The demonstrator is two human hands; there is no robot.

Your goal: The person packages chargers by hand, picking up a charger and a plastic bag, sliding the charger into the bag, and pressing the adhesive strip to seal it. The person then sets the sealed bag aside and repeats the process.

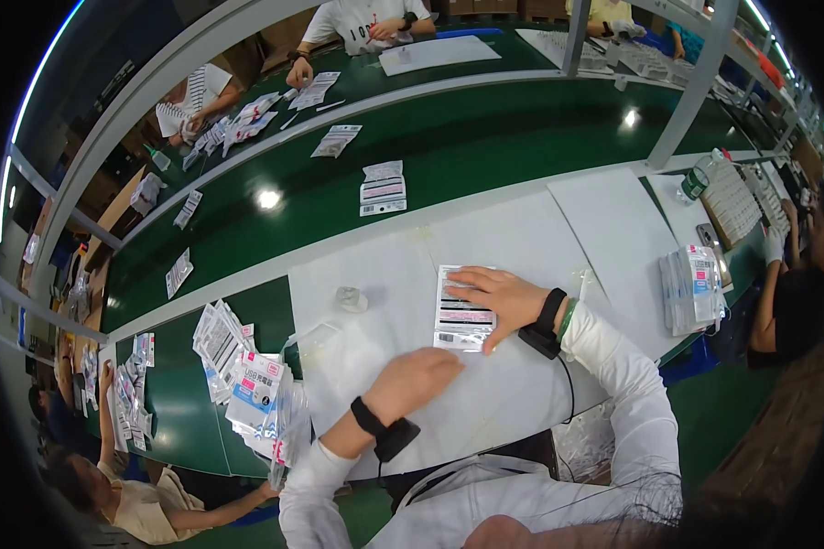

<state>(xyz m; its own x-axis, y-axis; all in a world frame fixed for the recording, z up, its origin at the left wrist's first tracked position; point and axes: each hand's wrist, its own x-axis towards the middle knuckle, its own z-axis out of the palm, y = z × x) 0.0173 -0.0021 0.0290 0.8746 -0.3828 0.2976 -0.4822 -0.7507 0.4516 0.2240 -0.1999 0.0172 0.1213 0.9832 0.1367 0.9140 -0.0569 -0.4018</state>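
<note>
A flat white packet [462, 317] with printed bands of pink and black, a barcode and a clear film end lies on the white work surface [384, 265] in front of me. My right hand [502, 300] rests on its upper right part, fingers spread and lying flat. Just below the packet's lower edge is my left hand [419, 380], back upward with the fingers bent toward the packet. Those fingers are partly hidden and smeared, so their grip is unclear. Both wrists carry black bands with small black units.
A pile of packets [256, 384] lies at my left, and a stack of packets [691, 288] stands at my right. A small clear roll-like object [350, 299] sits left of the packet. Beyond, a green conveyor belt [485, 137] carries several packets. Co-workers sit around.
</note>
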